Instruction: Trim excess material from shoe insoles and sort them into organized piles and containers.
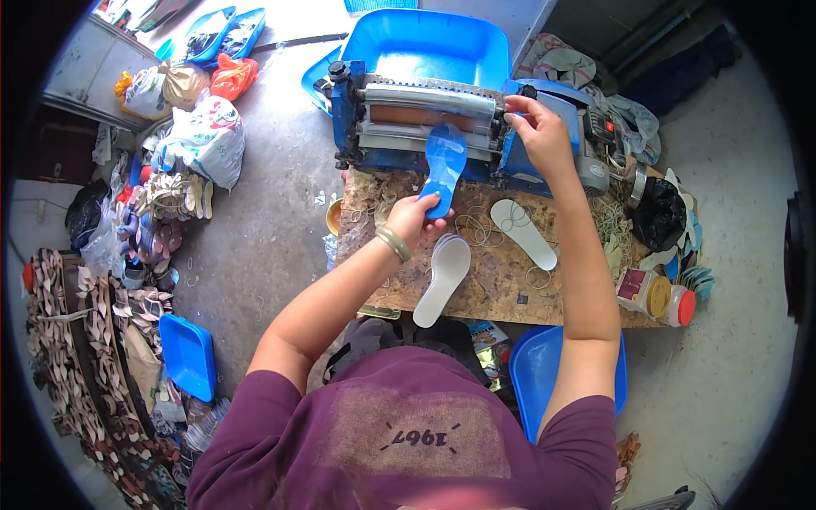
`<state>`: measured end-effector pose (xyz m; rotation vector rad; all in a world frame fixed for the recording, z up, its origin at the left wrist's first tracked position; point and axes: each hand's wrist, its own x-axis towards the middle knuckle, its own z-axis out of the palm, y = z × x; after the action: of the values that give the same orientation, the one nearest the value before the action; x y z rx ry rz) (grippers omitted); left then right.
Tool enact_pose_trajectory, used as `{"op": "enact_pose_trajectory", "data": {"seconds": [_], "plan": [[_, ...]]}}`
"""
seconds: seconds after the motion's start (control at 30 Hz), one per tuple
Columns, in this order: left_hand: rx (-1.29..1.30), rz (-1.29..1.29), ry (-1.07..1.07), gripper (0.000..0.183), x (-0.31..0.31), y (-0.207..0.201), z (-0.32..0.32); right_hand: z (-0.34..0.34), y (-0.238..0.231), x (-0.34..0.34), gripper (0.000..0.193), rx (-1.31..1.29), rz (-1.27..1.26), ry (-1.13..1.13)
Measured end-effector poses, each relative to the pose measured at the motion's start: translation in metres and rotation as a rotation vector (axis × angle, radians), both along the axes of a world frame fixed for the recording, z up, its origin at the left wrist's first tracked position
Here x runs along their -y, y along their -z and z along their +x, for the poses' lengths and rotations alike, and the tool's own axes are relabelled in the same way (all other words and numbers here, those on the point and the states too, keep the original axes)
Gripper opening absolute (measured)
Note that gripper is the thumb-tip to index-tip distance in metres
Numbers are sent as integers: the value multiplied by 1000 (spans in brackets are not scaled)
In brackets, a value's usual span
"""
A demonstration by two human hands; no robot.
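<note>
My left hand [416, 217] grips the heel end of a blue shoe insole [445, 155]. The insole's wide toe end points away from me, against the front of a blue roller machine [425, 119]. At the right end of its rollers is my right hand [537, 127], fingers bent together; what lies between the fingertips is too small to make out. On the worn wooden bench [382, 285], a small stack of white insoles [444, 276] rests close to me. Another white insole [523, 234] lies to the right, beside loops of thin string [480, 225].
A large blue tub [425, 42] stands behind the machine. Jars [659, 297] and a black bag [659, 212] crowd the bench's right end. Below the bench is a blue basin [527, 374]. Bags [208, 136] and piled shoe parts [93, 340] line the left side.
</note>
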<state>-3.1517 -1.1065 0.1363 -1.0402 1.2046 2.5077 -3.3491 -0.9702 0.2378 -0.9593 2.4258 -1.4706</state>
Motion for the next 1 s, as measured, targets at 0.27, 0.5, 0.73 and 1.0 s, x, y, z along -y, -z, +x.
{"op": "enact_pose_trajectory", "data": {"seconds": [0.27, 0.5, 0.73, 1.0], "plan": [[36, -54, -2, 20, 6, -7, -68, -30, 9, 38, 25, -171, 80, -24], [-6, 75, 6, 49, 30, -16, -68, -99, 61, 137, 35, -284, 627, -45], [151, -48, 55, 43, 32, 32, 74, -159, 95, 173, 32, -263, 760, -23], [315, -9, -40, 36, 19, 53, 171, -166, 33, 165, 26, -488, 632, -9]]}}
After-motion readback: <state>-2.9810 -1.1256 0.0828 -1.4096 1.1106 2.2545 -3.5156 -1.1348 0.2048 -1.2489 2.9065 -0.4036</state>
